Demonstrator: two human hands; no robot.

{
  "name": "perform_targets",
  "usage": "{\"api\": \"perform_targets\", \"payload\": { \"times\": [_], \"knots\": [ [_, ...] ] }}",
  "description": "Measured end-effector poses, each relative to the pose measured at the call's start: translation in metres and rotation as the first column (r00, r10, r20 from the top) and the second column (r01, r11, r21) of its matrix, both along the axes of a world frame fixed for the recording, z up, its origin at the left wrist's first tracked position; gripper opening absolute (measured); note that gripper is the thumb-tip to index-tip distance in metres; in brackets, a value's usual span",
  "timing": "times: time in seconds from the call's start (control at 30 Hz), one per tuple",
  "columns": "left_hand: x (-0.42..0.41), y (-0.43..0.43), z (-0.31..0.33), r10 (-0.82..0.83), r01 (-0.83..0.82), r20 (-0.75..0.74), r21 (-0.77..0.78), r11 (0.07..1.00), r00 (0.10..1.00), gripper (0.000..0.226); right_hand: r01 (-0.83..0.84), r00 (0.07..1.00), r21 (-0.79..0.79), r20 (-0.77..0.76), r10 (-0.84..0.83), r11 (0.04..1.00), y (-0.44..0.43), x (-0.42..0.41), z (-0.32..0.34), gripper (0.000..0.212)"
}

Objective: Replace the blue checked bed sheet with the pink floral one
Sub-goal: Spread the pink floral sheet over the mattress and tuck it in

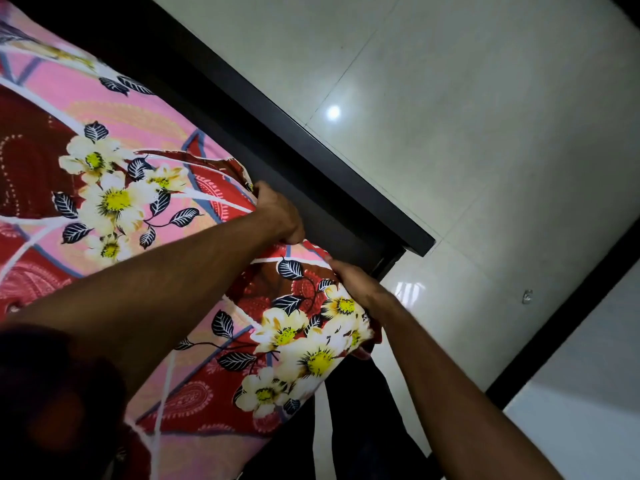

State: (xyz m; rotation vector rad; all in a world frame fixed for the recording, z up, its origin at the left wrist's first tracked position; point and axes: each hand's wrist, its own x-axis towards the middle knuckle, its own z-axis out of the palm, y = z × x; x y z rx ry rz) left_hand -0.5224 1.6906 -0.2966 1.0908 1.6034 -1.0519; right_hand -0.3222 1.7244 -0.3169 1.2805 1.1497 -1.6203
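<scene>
The pink floral sheet (114,202), with red patches, white flowers and dark leaves, covers the mattress across the left of the view. My left hand (280,213) grips the sheet's edge at the mattress corner, right beside the black bed frame (311,147). My right hand (353,282) holds the sheet's hanging corner lower down, with its fingers curled under the cloth. No blue checked sheet is in view.
The black frame runs diagonally from the top left to its corner (419,244). Glossy pale floor tiles (485,116) fill the right side. A dark strip (568,313) crosses the floor at the right. Dark trousers (363,427) show below the sheet.
</scene>
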Motion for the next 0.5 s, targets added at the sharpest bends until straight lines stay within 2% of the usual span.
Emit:
{"api": "perform_targets", "payload": {
  "times": [0.07,0.13,0.17,0.27,0.37,0.43,0.5],
  "knots": [
    [0.005,0.004,0.012,-0.068,0.065,0.012,0.189,0.980,0.998,0.043,0.132,0.991,-0.138,0.018,-0.131,0.982,0.009,-0.007,0.004,0.054],
    [0.015,0.007,0.021,-0.075,0.026,0.130,0.340,0.940,0.989,0.043,0.036,0.999,-0.156,-0.026,-0.040,0.987,0.018,-0.016,0.009,0.050],
    [0.022,0.006,0.022,-0.039,-0.035,0.201,0.353,0.935,0.979,0.045,-0.020,1.000,-0.145,-0.024,0.017,0.989,0.021,-0.020,0.012,0.051],
    [0.043,0.005,0.021,0.139,-0.189,0.317,0.131,0.973,0.938,0.054,-0.059,0.998,-0.096,0.008,0.060,0.994,0.020,-0.027,0.013,0.049],
    [0.049,0.008,0.019,0.276,-0.271,0.368,-0.065,0.960,0.888,0.054,0.023,1.000,0.001,-0.018,-0.023,1.000,0.011,-0.020,0.022,0.036],
    [0.049,0.011,0.012,0.297,-0.274,0.378,-0.115,0.955,0.877,0.059,0.061,0.997,0.234,-0.062,-0.047,0.970,0.010,0.001,0.028,0.031],
    [0.052,0.012,0.005,0.230,-0.216,0.307,-0.081,0.973,0.923,0.075,0.178,0.983,0.477,-0.049,-0.176,0.860,0.014,0.034,0.030,0.022]
  ]
}}
